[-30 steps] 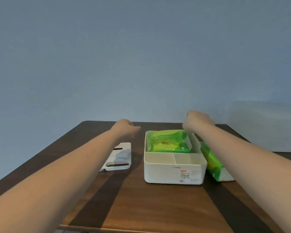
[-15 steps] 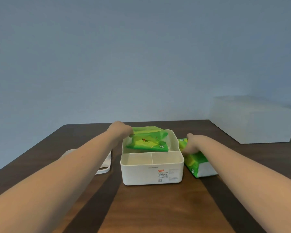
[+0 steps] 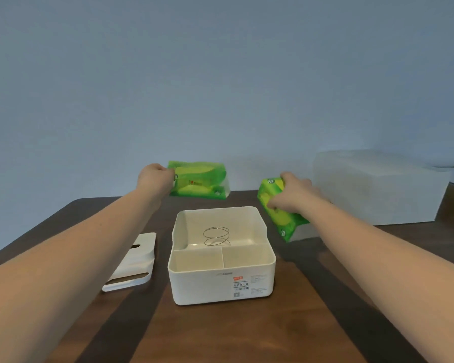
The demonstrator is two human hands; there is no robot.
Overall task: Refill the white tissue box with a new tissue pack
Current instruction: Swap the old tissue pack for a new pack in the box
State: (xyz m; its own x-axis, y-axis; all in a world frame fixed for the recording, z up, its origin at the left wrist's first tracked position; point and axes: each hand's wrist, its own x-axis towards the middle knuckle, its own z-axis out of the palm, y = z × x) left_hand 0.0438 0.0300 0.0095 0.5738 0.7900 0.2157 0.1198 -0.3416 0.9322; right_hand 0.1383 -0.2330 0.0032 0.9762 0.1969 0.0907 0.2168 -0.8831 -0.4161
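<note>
The white tissue box (image 3: 222, 286) stands open in the middle of the brown table, with a wire spring (image 3: 216, 235) in its large back compartment and two small front compartments. My left hand (image 3: 155, 178) grips one end of a slack green tissue pack (image 3: 199, 180), held in the air behind the box. My right hand (image 3: 294, 195) grips a fuller green tissue pack (image 3: 281, 218), tilted and raised to the right of the box. The box's white lid (image 3: 134, 263) lies flat on the table to the left.
The brown wooden table (image 3: 220, 334) reaches to the frame's lower edge. A large pale white box (image 3: 375, 187) stands at the back right, close behind my right hand. A plain blue-grey wall fills the background.
My left hand has lifted the slack green pack out of the box, baring the spring. My right hand has closed on the other pack and raised it off the table.
</note>
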